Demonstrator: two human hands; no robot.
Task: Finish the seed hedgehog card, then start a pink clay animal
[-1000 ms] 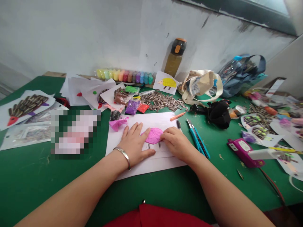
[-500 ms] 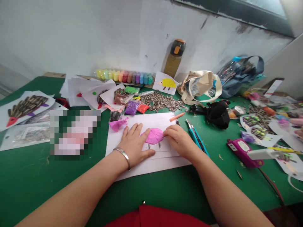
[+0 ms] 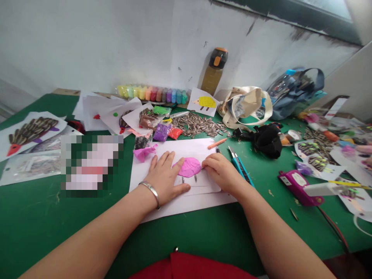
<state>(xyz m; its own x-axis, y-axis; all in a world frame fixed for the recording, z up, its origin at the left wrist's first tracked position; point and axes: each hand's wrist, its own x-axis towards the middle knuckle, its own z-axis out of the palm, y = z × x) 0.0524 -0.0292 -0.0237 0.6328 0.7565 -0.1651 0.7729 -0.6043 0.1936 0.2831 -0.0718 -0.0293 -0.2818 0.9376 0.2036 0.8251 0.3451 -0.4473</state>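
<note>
A flat pink oval of modelling clay (image 3: 188,167) lies on a white sheet of paper (image 3: 174,207), with two short dark strokes drawn below it. My left hand (image 3: 166,176) lies spread on the paper, its fingertips against the oval's left side. At the oval's right edge, my right hand (image 3: 220,170) is closed in a pinch. A small dark tip shows by its fingertips, but what it holds is mostly hidden. A scrap of pink clay (image 3: 144,152) rests at the paper's upper left corner. An orange pencil (image 3: 217,143) lies across the upper right part.
A blue utility knife (image 3: 241,170) lies right of the paper. Behind are sunflower seeds (image 3: 197,124), small clay packets (image 3: 162,132), a bottle (image 3: 214,73) and a cloth bag (image 3: 242,104). Seed-covered hedgehog pictures (image 3: 31,131) lie left; a purple device (image 3: 299,188) is at right.
My right hand has shifted slightly to the right, away from the clay oval's edge, and a small dark tip shows at its fingertips. My left hand stays in place.
</note>
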